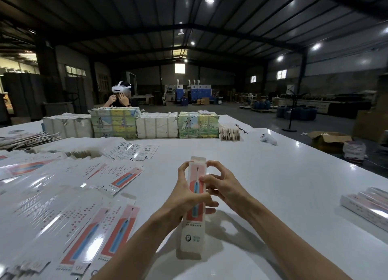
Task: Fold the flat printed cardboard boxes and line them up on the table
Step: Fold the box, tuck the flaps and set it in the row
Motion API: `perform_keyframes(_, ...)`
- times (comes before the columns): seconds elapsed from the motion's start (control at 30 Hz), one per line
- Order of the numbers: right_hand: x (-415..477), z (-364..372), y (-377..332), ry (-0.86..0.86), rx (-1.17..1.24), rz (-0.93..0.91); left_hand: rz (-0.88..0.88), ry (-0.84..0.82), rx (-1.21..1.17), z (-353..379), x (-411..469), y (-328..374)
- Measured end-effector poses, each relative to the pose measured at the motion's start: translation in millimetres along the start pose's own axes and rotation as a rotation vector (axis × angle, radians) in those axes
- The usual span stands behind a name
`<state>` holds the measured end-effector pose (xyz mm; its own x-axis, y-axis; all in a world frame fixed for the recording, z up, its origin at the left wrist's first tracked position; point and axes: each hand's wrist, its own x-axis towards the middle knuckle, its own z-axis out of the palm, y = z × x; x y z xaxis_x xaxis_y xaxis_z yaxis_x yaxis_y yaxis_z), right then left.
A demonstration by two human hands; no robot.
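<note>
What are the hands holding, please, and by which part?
A printed toothbrush box, by its upper half: left hand on the left edge, right hand on the right.

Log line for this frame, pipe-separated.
left hand: grips toothbrush box mid-body | right hand: holds its upper part | top flap: open | flat boxes: spread left | folded boxes: right

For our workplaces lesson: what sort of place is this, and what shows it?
Probably a factory packing hall: flat printed boxes spread on the white table, wrapped bundles behind, left hand and right hand holding a box.
</note>
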<state>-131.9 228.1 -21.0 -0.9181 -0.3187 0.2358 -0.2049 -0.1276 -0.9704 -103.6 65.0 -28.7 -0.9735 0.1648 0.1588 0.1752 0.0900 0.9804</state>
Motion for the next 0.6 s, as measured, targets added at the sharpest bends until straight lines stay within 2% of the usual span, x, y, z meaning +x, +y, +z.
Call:
perform_keyframes(0.23, 1, -2, 3, -0.066, -0.031, 0.045, -0.027, -0.052, 0.001, -3, -4, -1)
perform_keyframes(0.33, -1, 2, 0, 0.008, -0.041, 0.02, -0.043, -0.078, -0.049, -3, -4, 3)
perform_keyframes(0.47, -1, 0, -4, 0.156, -0.102, 0.023, -0.038, -0.14, -0.003, -4, -5, 2)
perform_keyframes(0.6, -7, -8, -8, 0.116, -0.16, -0.079, -0.008, -0.17, 0.046, -4, -5, -4)
